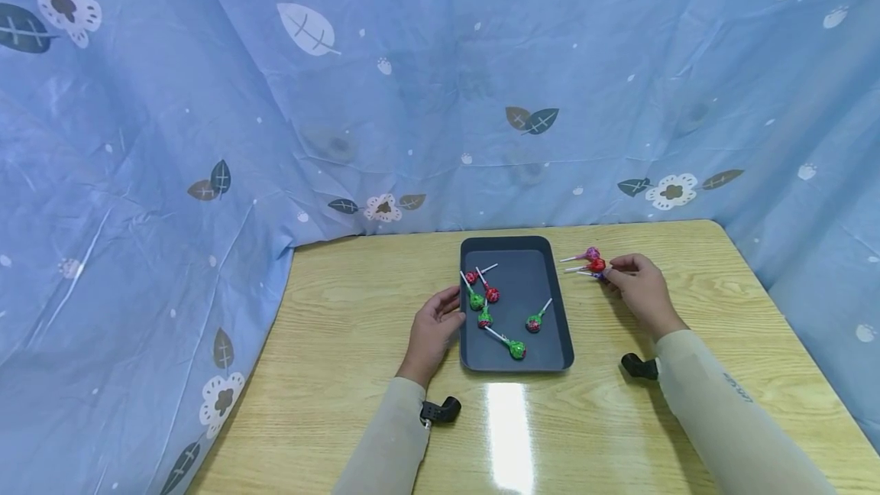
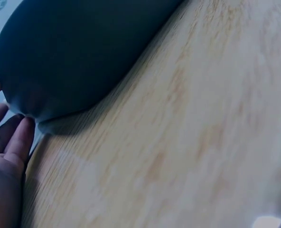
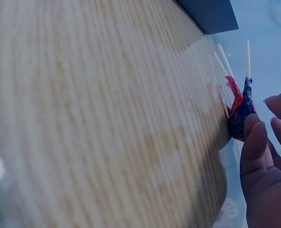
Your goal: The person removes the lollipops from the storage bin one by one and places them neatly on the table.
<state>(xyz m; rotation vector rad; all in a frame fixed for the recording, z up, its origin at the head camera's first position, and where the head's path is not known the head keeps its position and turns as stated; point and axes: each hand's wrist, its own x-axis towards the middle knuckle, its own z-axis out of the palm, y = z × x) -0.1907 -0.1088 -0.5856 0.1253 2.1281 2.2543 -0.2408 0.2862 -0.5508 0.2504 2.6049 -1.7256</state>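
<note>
Grip left (image 1: 431, 332): relaxed, touching dark tray (image 1: 520, 273) | grip right (image 1: 644, 292): loosely parted, at blue lollipop (image 3: 239, 124)

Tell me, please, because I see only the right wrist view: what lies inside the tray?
Observer: Six lollipops lie in the tray.
Operator: Thank you. And where is the left hand, which I cannot see?
Observer: The left hand touches the tray's left side.
Operator: Does any lollipop in the tray lie apart from the others?
Observer: Yes, a green one lies alone near the tray's right side.
</note>
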